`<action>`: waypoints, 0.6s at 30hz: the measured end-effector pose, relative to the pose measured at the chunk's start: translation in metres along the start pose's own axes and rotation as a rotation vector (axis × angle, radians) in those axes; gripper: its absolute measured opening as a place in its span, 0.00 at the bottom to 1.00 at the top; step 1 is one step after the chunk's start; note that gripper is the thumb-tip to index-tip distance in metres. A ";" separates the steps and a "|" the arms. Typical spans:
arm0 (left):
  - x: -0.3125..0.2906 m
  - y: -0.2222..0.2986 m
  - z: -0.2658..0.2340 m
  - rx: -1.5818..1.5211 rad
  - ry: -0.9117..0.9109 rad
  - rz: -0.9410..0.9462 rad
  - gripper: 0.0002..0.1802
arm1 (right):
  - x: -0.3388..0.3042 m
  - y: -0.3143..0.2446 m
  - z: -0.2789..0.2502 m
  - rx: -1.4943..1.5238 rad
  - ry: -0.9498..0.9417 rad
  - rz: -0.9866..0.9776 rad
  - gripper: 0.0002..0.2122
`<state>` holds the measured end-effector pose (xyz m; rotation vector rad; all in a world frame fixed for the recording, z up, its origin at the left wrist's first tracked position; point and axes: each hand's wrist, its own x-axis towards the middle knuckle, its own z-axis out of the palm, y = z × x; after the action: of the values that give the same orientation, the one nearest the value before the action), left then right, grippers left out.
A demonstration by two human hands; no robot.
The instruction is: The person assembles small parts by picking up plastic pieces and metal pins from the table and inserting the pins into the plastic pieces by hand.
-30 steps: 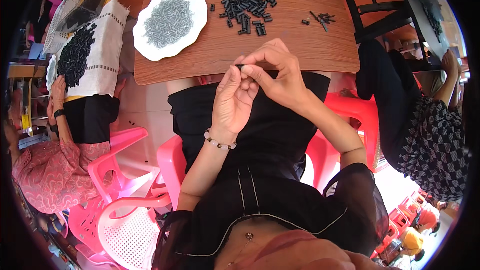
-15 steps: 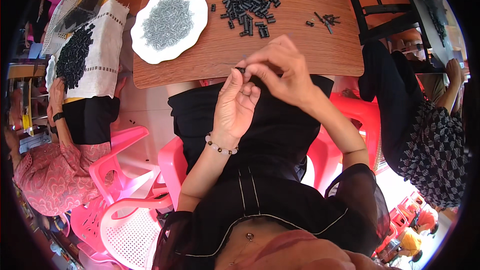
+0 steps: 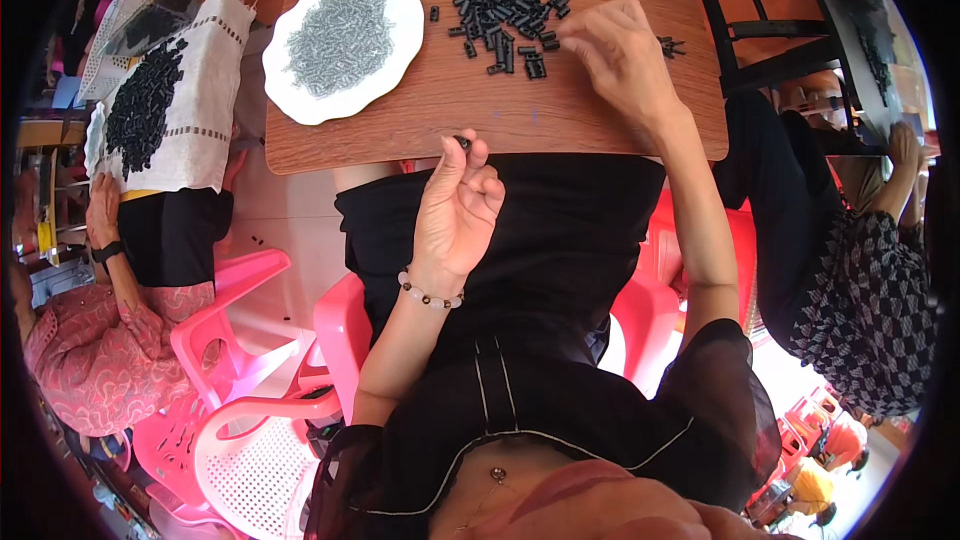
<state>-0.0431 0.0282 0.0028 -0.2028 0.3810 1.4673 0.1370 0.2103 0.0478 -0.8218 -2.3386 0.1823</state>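
Observation:
My left hand (image 3: 458,205) is raised palm up in front of the table's near edge. Its thumb and fingertip pinch a small black cylindrical piece (image 3: 463,141). My right hand (image 3: 628,65) is over the table, its bent fingertips beside the right edge of a pile of black tubular pieces (image 3: 508,0). Thumb and finger look slightly apart there, with nothing visible between them. A white scalloped plate (image 3: 400,70) on the left bears many small clear tubular pieces (image 3: 340,40).
The wooden table (image 3: 400,140) spans the front. Some thin dark pieces (image 3: 672,45) lie partly hidden behind my right hand. One loose black piece (image 3: 434,13) sits between plate and pile. People sit at both sides; a cloth-covered table (image 3: 205,90) on the left bears more black pieces.
My right hand has left my left hand and moved forward and right to the pile's edge. My left hand keeps its pinch on the black piece, shifted slightly left.

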 end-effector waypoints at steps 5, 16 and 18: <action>0.000 -0.001 -0.003 -0.017 -0.006 -0.016 0.14 | 0.022 0.055 0.002 -0.108 0.016 0.078 0.07; -0.001 0.002 -0.004 0.004 0.011 -0.020 0.15 | 0.036 0.060 0.016 -0.090 -0.188 0.343 0.07; 0.000 0.003 -0.004 0.013 0.013 -0.022 0.15 | 0.033 0.051 0.016 -0.092 -0.201 0.339 0.07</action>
<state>-0.0462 0.0268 -0.0007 -0.2057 0.3974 1.4426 0.1334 0.2721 0.0367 -1.2981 -2.3890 0.3152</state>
